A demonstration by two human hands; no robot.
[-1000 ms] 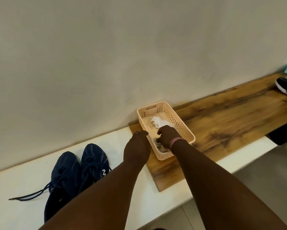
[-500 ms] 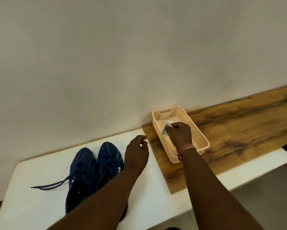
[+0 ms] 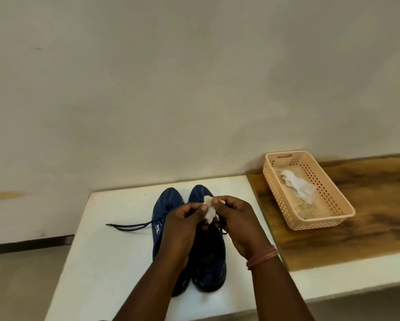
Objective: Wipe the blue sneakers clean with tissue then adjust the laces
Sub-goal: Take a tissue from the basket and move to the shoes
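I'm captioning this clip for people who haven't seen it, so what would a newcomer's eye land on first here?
First, the two hands meeting low in the middle: the left hand and right hand both pinch a small white tissue just above the blue sneakers, which sit side by side on the white table. Next, the peach basket on the wooden board to the right, with more tissue inside.

The white desk (image 3: 115,246) carries two blue sneakers (image 3: 164,205) side by side, one lace (image 3: 127,226) trailing left. A wooden board (image 3: 356,228) beside them carries a peach basket (image 3: 324,224).
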